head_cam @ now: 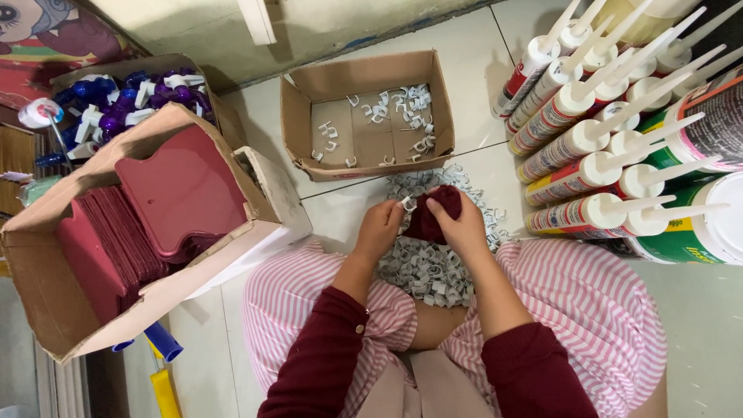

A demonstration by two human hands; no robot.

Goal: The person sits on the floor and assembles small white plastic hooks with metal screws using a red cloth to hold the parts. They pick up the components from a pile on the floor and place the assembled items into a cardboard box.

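Note:
My right hand (463,229) grips a small dark red plastic piece (433,214) over a heap of small white plastic clips (424,267) on the floor between my knees. My left hand (379,229) pinches one white clip (408,203) against the top left of that red piece. Both hands touch the piece. Beyond the heap stands an open cardboard box (296,124) with a thin scatter of the same white clips inside.
A large cardboard box (46,302) of stacked dark red plastic pieces lies at left, with a box of blue and purple parts (166,63) behind it. Several sealant tubes (576,139) with white nozzles lie stacked at right. Blue and yellow tubes (162,344) lie by my left knee.

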